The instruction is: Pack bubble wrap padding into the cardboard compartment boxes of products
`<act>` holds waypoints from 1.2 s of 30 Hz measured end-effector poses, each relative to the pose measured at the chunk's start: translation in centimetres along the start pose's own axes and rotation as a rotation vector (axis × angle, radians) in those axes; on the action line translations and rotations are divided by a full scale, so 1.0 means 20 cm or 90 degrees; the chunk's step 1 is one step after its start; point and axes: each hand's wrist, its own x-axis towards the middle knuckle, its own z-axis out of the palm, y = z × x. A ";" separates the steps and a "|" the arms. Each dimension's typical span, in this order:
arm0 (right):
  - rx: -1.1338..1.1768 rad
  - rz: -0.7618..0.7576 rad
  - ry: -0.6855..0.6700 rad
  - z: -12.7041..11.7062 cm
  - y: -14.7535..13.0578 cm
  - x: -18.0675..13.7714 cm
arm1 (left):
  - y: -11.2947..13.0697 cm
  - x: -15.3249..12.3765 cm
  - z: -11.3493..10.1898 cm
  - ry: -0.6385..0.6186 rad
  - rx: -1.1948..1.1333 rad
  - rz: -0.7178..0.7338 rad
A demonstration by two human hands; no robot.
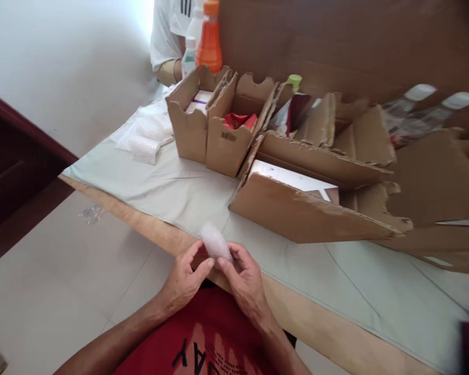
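A small roll-shaped bundle of translucent wrap [216,241], which looks like bubble wrap, is held between both hands at the table's near edge. My left hand [185,273] grips its left side, thumb against the lower end. On the other side my right hand [242,276] has its thumb and fingers closed round the bundle. Whatever may be inside the wrap is too blurred to make out. Sheets of bubble wrap [144,151] lie in a loose pile farther back on the left of the table.
Cardboard bins [187,133] line the table [172,192]; one holds a red packet [240,121], another a white box [293,179]. Behind them stand an orange bottle [209,44] and clear bottles. A person's arm [168,72] shows at the back. Plastic scrap [91,213] lies on the floor.
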 end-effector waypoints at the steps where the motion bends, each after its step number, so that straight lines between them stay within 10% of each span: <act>1: 0.008 0.001 -0.007 -0.02 0.00 -0.04 | 0.00 0.01 0.03 0.001 -0.015 0.001; 13: -0.156 -0.058 -0.119 -0.54 -0.17 -0.23 | 0.11 0.05 0.22 -0.244 0.120 0.232; 23: -0.175 -0.154 0.397 -1.11 -0.64 -0.01 | 0.00 0.28 0.18 -0.169 0.097 0.204; 30: -0.977 -0.039 0.274 -1.10 -0.78 0.32 | -0.05 0.28 0.24 -0.185 0.136 0.349; 36: -1.064 0.169 -0.007 -0.98 -0.82 0.46 | -0.04 0.30 0.23 -0.177 0.128 0.379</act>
